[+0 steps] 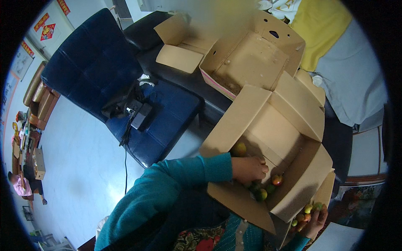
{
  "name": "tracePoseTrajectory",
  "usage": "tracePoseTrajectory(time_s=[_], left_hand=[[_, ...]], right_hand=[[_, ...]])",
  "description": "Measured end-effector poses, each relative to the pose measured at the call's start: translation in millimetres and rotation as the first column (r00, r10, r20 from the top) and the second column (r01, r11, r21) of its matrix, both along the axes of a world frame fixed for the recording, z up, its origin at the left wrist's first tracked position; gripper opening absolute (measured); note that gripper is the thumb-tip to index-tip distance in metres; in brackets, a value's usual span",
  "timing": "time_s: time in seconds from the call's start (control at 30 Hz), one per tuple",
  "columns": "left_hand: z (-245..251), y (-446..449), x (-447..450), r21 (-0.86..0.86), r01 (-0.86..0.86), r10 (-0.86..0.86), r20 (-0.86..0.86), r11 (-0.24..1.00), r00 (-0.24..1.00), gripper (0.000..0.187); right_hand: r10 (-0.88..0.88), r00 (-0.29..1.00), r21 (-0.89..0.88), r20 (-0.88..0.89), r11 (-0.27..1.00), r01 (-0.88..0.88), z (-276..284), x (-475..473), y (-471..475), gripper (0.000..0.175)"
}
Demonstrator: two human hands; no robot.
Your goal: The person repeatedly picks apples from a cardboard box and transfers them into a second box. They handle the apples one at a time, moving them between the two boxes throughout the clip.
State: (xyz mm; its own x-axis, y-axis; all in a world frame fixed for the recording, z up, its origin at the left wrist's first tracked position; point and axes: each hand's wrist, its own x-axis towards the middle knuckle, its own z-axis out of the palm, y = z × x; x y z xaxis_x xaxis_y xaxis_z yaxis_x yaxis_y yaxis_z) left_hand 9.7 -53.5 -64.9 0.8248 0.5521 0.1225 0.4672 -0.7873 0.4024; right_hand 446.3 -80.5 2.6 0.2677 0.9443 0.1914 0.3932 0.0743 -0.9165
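Note:
An open cardboard box stands before me with its flaps spread. My left hand reaches into it, fingers curled down over green tomato-like fruits; whether it grips one is hidden. A reddish fruit lies just right of that hand, and a yellowish-orange one sits in the box's corner behind the wrist. At the lower right, my right hand is in a second cardboard box, its fingers around a green fruit. Several red, yellow and green fruits lie beside those fingers.
Beyond is a larger open carton with a smaller box, both on a black sofa. A blue chair at left holds a black adapter with a hanging cable. A person sits far left.

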Motion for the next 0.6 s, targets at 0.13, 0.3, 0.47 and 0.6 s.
tracePoseTrajectory(time_s=[0.13,0.3,0.47,0.6], left_hand=[[-1.2,-6.2,-2.6,-0.032,-0.186,0.185,-0.013,0.982,0.983,0.032],[-1.0,-8.3,-8.2,-0.024,-0.156,0.154,-0.053,0.987,0.987,0.032],[3.0,-5.9,-6.1,-0.053,-0.138,0.128,-0.16,0.989,0.979,0.033],[5.9,-6.8,-7.8,-0.049,-0.138,0.136,-0.052,0.989,0.989,0.032]], right_hand=[[-0.203,0.763,-0.043,0.614,0.956,0.289,-59.2,96.3,-11.1,0.044],[0.008,0.575,-0.295,0.818,0.864,0.408,-73.8,118.7,-24.8,0.053],[0.003,0.473,-0.243,0.881,0.862,0.446,-58.5,84.9,-24.4,0.057],[-0.044,0.392,-0.211,0.919,0.784,0.584,-64.0,91.9,-25.3,0.059]])
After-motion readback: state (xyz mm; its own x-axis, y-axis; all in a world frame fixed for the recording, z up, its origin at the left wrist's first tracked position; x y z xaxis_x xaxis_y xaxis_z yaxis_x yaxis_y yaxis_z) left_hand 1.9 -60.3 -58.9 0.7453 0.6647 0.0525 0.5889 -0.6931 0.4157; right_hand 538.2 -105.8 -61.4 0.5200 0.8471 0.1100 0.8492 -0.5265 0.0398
